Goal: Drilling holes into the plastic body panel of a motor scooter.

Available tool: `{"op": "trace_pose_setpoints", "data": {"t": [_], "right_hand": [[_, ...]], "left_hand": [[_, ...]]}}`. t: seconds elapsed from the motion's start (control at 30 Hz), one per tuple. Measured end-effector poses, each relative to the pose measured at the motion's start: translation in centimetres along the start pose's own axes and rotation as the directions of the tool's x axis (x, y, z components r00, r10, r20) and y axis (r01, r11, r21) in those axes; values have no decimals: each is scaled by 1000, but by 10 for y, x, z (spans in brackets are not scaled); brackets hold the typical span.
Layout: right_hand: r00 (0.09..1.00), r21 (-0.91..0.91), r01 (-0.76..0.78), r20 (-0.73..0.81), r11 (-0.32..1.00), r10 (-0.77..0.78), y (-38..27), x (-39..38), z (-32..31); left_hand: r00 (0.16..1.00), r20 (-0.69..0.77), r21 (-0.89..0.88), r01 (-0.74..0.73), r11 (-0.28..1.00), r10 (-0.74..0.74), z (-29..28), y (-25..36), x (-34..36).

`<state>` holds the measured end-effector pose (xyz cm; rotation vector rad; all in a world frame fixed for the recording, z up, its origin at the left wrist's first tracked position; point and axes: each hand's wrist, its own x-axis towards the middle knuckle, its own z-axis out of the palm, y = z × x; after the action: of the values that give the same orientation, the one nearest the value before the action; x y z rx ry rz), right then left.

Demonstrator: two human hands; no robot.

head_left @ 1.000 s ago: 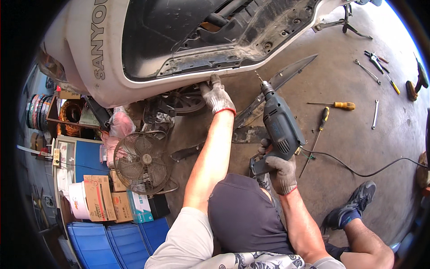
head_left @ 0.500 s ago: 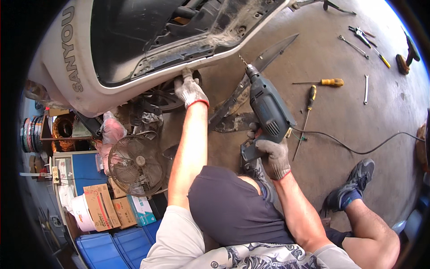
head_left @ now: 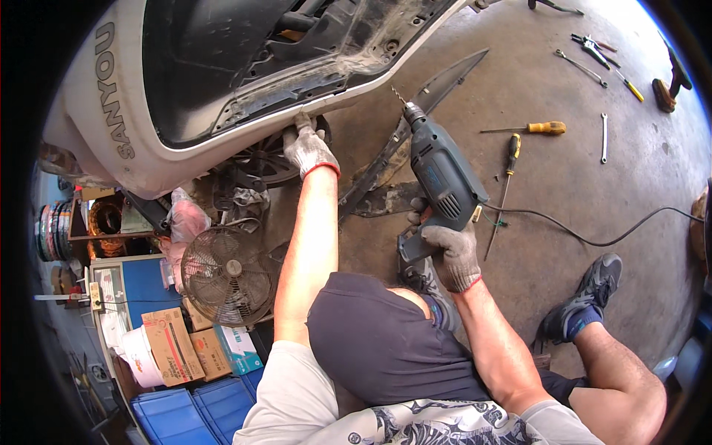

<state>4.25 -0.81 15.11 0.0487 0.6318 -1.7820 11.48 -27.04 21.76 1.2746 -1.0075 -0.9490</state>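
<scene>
Knitted right glove point(head_left: 455, 256) around plastic drill point(head_left: 446, 169)

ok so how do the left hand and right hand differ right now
The left hand is raised to the lower edge of the white panel, while the right hand grips the handle of the drill. The left hand's index finger points up toward the panel; the right hand's fingers curl around the handle. The left hand reaches farther from the body than the right hand. Both wear knit gloves with red cuff trim.
</scene>
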Motion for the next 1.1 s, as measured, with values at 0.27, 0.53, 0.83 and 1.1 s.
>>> {"op": "trace_pose_setpoints", "data": {"t": [0.27, 0.53, 0.83, 1.1], "right_hand": [[1000, 18, 0, -21, 1000, 0, 0, -2, 7], [1000, -1, 12, 3, 1000, -12, 1, 0, 2], [1000, 5, 20, 16, 1000, -20, -3, 0, 4], [1000, -10, 11, 29, 1000, -10, -4, 0, 5]], "left_hand": [[1000, 6, -7, -5, 1000, 5, -3, -1, 3], [999, 20, 36, -29, 999, 28, -1, -5, 4], [999, 14, 23, -38, 999, 38, -1, -7, 5], [1000, -4, 24, -23, 999, 23, 0, -6, 3]]}}
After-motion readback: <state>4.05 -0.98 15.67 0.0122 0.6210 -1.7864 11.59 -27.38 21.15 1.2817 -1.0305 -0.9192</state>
